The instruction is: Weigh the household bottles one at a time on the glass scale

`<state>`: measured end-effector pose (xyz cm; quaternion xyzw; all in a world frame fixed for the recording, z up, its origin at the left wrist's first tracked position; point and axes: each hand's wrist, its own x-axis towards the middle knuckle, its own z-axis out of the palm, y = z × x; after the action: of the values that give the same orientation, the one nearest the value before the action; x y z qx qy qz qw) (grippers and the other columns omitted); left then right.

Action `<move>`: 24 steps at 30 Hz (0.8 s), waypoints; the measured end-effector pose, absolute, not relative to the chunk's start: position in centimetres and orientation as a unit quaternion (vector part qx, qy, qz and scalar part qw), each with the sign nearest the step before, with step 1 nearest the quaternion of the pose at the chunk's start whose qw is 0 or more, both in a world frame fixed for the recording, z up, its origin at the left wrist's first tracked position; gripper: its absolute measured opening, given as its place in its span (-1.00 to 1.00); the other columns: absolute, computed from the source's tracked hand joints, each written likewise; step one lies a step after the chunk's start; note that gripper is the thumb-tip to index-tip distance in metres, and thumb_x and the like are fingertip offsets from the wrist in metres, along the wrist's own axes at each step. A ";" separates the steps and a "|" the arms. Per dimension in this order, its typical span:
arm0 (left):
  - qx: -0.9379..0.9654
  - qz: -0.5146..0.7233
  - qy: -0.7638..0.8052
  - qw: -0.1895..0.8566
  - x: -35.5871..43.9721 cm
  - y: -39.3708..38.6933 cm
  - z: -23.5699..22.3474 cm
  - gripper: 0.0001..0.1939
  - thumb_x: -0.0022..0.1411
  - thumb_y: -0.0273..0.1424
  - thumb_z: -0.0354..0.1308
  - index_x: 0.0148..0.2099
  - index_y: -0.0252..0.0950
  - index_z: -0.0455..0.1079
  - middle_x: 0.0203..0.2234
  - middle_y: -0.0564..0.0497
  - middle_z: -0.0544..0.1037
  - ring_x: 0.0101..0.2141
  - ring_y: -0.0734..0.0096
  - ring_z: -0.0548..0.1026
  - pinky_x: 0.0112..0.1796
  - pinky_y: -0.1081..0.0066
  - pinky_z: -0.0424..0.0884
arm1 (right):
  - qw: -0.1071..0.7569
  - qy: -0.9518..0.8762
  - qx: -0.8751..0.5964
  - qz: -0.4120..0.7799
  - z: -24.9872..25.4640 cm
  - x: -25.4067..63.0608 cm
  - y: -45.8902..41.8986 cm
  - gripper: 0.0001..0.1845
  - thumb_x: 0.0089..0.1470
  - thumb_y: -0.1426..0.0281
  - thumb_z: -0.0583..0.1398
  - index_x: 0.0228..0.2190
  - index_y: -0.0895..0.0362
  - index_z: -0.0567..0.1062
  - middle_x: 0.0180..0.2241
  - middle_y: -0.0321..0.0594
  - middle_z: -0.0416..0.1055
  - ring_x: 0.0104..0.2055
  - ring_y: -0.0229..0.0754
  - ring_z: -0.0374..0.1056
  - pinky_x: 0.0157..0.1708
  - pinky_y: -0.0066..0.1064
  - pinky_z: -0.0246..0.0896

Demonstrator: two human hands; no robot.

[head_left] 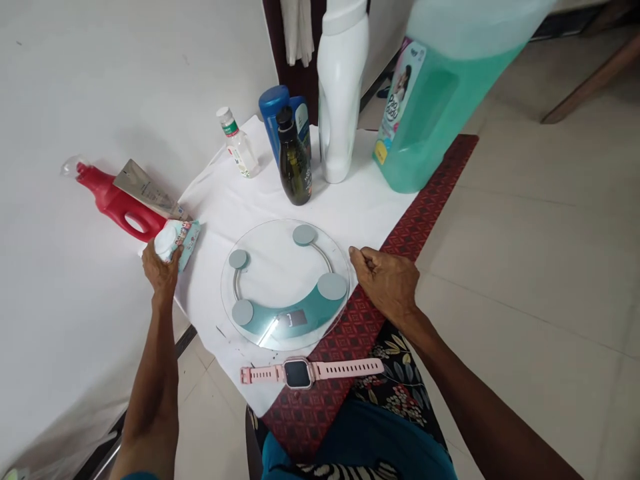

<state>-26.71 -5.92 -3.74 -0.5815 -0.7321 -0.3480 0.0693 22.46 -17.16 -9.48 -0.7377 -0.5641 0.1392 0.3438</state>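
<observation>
My left hand (161, 267) is closed round a small white and pale-blue bottle (175, 239) at the left edge of the white cloth (350, 207). My right hand (387, 281) rests with curled fingers against the right rim of a round glass scale (280, 267), holding nothing I can see. The scale lies flat in the middle of the cloth, with grey pads and a teal display strip. A pink smartwatch (299, 372) lies stretched out just in front of the scale.
Behind the scale stand a dark bottle (295, 163), a blue bottle (276, 117), a small clear bottle (239, 143), a tall white bottle (343, 87) and a large green-liquid jug (435, 100). A red bottle (117, 203) and a pouch (147, 190) lie left. Red patterned cloth (430, 200) covers the table's right side.
</observation>
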 end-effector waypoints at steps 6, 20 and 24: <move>-0.596 -0.301 -0.735 0.123 -25.4 -7.4 -2.4 0.24 0.12 0.29 0.42 0.53 -0.49 0.21 0.41 -0.64 0.27 0.42 -0.65 0.24 0.42 -0.46 0.08 | 0.352 -0.565 -0.733 0.140 -9.4 22.5 -17.2 -0.43 0.32 0.05 0.08 -0.65 0.05 0.25 -0.65 -0.20 0.30 -0.53 -0.22 0.14 -0.40 -0.32 -0.17; -0.647 -0.444 -0.619 -0.040 -4.6 13.6 2.0 0.19 0.16 -0.11 0.62 0.58 -0.42 0.06 0.53 -0.60 0.10 0.58 -0.34 0.06 0.50 -0.18 0.10 | 0.411 -0.592 -0.686 0.102 -10.1 22.8 -17.7 -0.37 0.44 0.11 0.09 -0.66 0.06 0.28 -0.69 -0.23 0.34 -0.59 -0.24 0.22 -0.46 -0.36 -0.10; -0.601 -0.462 -0.647 -0.082 -1.7 19.7 2.6 0.12 0.09 -0.16 0.67 0.48 -0.45 0.15 0.50 -0.59 0.16 0.58 -0.41 0.02 0.47 -0.22 0.14 | 0.427 -0.594 -0.675 0.091 -10.1 22.8 -17.8 -0.35 0.49 0.14 0.08 -0.65 0.07 0.28 -0.68 -0.26 0.36 -0.61 -0.27 0.20 -0.47 -0.36 -0.08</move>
<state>-1.73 19.69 2.57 -0.6014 -0.6469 -0.4617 -0.0823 22.78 -17.76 -10.15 -0.6751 -0.5945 0.0907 0.4273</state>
